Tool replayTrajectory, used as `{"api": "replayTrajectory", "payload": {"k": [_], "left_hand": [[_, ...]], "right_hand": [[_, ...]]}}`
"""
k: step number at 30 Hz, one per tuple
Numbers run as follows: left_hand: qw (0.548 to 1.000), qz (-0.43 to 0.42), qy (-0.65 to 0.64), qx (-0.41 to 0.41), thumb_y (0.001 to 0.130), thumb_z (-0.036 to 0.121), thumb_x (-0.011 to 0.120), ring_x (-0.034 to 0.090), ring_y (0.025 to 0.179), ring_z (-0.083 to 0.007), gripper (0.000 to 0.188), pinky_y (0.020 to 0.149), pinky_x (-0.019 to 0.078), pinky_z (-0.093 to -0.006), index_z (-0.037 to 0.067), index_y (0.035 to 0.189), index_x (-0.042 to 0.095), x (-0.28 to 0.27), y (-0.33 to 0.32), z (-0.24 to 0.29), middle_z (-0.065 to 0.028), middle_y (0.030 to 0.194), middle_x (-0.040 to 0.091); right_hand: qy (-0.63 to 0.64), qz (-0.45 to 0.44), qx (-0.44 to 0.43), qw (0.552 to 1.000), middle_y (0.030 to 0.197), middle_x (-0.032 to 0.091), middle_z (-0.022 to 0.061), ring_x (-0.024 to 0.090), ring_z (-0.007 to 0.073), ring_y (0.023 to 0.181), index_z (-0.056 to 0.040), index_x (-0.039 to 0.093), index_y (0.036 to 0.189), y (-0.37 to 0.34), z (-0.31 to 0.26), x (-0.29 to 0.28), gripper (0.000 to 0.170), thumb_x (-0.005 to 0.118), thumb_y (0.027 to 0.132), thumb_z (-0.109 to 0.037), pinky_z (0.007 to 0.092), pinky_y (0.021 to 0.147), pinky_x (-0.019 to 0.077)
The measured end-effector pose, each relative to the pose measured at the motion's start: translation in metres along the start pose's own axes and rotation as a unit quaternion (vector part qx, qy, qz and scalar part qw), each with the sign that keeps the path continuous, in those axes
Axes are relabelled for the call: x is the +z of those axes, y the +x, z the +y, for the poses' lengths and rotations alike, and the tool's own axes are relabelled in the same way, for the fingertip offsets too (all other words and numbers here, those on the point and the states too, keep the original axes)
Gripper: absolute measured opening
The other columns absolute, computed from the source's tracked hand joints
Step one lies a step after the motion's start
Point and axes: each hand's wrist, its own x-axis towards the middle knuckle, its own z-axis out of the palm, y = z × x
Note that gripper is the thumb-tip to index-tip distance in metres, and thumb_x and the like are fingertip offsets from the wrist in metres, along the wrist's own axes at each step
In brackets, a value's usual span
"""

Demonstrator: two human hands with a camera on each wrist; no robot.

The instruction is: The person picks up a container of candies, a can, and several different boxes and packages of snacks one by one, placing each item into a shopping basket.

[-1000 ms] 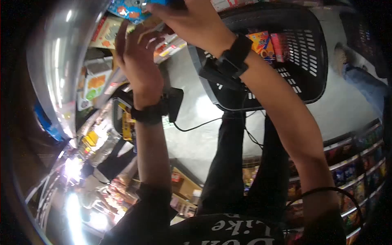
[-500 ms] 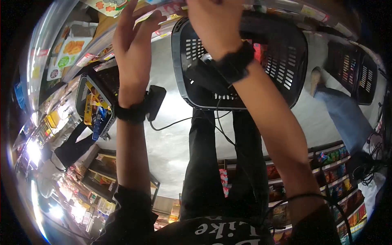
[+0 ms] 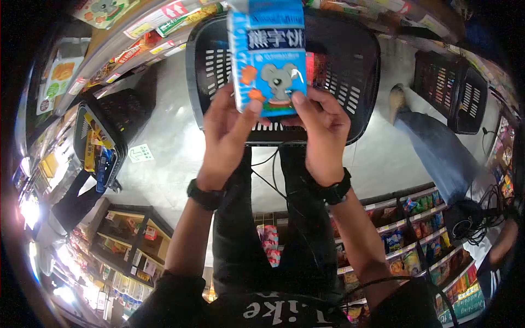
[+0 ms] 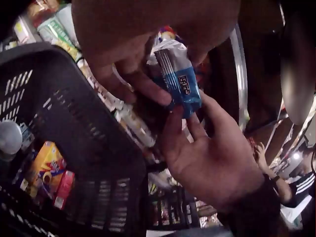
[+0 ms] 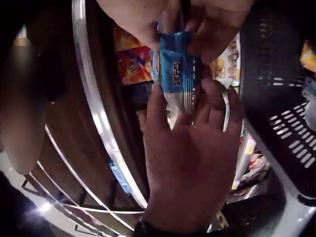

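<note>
Both hands hold a blue snack packet printed with a grey koala-like animal and large characters. My left hand grips its lower left corner, thumb on the front, while my right hand pinches the lower right corner. Silver crimped ends of the packet show between the fingers in the left wrist view. In the head view the packet overlaps a black shopping basket standing in front of my legs. An orange snack box and a red box lie inside that basket.
A shelf edge with price labels runs across the top. Another basket with goods stands at left, and a black basket at right. Close by is a person's jeans leg. Snack shelves line the lower right.
My hands have come back from the shelf at the upper left, and the blue packet is now between them, front facing me. The view has shifted, bringing the basket to the middle.
</note>
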Motion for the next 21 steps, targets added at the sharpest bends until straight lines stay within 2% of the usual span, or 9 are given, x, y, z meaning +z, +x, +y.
{"api": "replayTrajectory", "payload": {"k": [5, 7, 10, 14, 17, 18, 19, 20, 21], "left_hand": [[0.991, -0.034, 0.044, -0.123, 0.098, 0.035, 0.065, 0.063, 0.088, -0.0116, 0.047, 0.069, 0.0578, -0.029, -0.004, 0.121, 0.052, 0.015, -0.002, -0.089, -0.0088, 0.101, 0.065], [0.968, -0.068, 0.134, -0.202, 0.098, 0.048, 0.06, 0.07, 0.085, -0.0215, 0.057, 0.076, 0.0584, -0.0334, -0.002, 0.124, 0.05, 0.014, 0.01, -0.127, -0.0125, 0.108, 0.066], [0.928, -0.143, 0.129, -0.32, 0.098, 0.054, 0.056, 0.069, 0.087, -0.0231, 0.062, 0.078, 0.058, -0.0361, -0.001, 0.126, 0.05, 0.002, 0.029, -0.173, -0.012, 0.108, 0.065], [0.888, -0.213, 0.207, -0.351, 0.098, 0.055, 0.053, 0.067, 0.1, -0.0256, 0.063, 0.081, 0.0569, -0.0372, -0.001, 0.128, 0.05, -0.02, 0.066, -0.226, -0.0146, 0.111, 0.065], [0.907, -0.149, 0.228, -0.321, 0.099, 0.052, 0.052, 0.067, 0.099, -0.0251, 0.06, 0.077, 0.0559, -0.0352, 0.001, 0.13, 0.048, -0.014, 0.093, -0.234, -0.0135, 0.115, 0.063], [0.922, -0.14, 0.217, -0.289, 0.099, 0.051, 0.053, 0.067, 0.094, -0.0248, 0.061, 0.074, 0.0554, -0.0363, 0.003, 0.136, 0.043, -0.006, 0.098, -0.224, -0.014, 0.118, 0.062], [0.917, -0.129, 0.228, -0.302, 0.099, 0.051, 0.053, 0.067, 0.095, -0.0255, 0.063, 0.075, 0.0555, -0.0373, 0.004, 0.138, 0.041, -0.002, 0.101, -0.231, -0.0147, 0.12, 0.061], [0.911, -0.116, 0.239, -0.315, 0.098, 0.051, 0.053, 0.068, 0.095, -0.0261, 0.065, 0.075, 0.0556, -0.0383, 0.004, 0.14, 0.039, 0.001, 0.108, -0.24, -0.0155, 0.123, 0.06], [0.906, -0.103, 0.249, -0.327, 0.098, 0.051, 0.054, 0.068, 0.096, -0.0268, 0.066, 0.076, 0.0557, -0.0393, 0.005, 0.143, 0.037, -0.001, 0.121, -0.25, -0.0162, 0.125, 0.06]], "right_hand": [[-0.14, -0.002, 0.147, 0.979, 0.096, 0.069, 0.0057, 0.068, 0.0129, 0.083, -0.0005, 0.063, 0.105, 0.007, 0.026, -0.086, 0.02, 0.069, 0.095, -0.017, 0.0269, 0.066, 0.0582], [-0.186, -0.018, 0.196, 0.963, 0.096, 0.069, 0.0069, 0.069, 0.0143, 0.08, 0.0009, 0.062, 0.105, 0.018, 0.05, -0.117, 0.024, 0.068, 0.096, -0.021, 0.0281, 0.064, 0.0588], [-0.249, -0.053, 0.245, 0.935, 0.094, 0.068, 0.0117, 0.07, 0.0187, 0.074, 0.0038, 0.059, 0.103, 0.035, 0.097, -0.158, 0.027, 0.066, 0.096, -0.022, 0.0321, 0.059, 0.0606], [-0.309, -0.046, 0.261, 0.913, 0.097, 0.067, 0.0158, 0.071, 0.0225, 0.083, 0.0035, 0.059, 0.106, 0.074, 0.154, -0.182, 0.025, 0.063, 0.098, -0.02, 0.0345, 0.063, 0.0614], [-0.22, -0.069, 0.256, 0.939, 0.101, 0.067, 0.0142, 0.07, 0.0238, 0.083, 0.002, 0.06, 0.109, 0.107, 0.163, -0.183, 0.025, 0.064, 0.097, -0.019, 0.0366, 0.067, 0.0604], [-0.289, -0.126, 0.169, 0.934, 0.102, 0.067, 0.0135, 0.07, 0.0245, 0.087, 0.001, 0.061, 0.11, 0.13, 0.206, -0.219, 0.024, 0.066, 0.094, -0.017, 0.0368, 0.072, 0.0593], [-0.355, -0.166, 0.074, 0.917, 0.103, 0.067, 0.0128, 0.069, 0.0252, 0.091, -0.0001, 0.061, 0.111, 0.153, 0.25, -0.255, 0.025, 0.067, 0.092, -0.014, 0.037, 0.076, 0.0583], [-0.365, -0.18, 0.07, 0.911, 0.103, 0.066, 0.0112, 0.068, 0.0243, 0.095, -0.0013, 0.061, 0.112, 0.171, 0.263, -0.266, 0.026, 0.069, 0.09, -0.014, 0.0369, 0.079, 0.058], [-0.493, -0.213, 0.068, 0.841, 0.104, 0.065, 0.0107, 0.066, 0.0253, 0.097, -0.0029, 0.062, 0.109, 0.174, 0.243, -0.251, 0.028, 0.073, 0.084, -0.013, 0.0366, 0.082, 0.0567]]}}
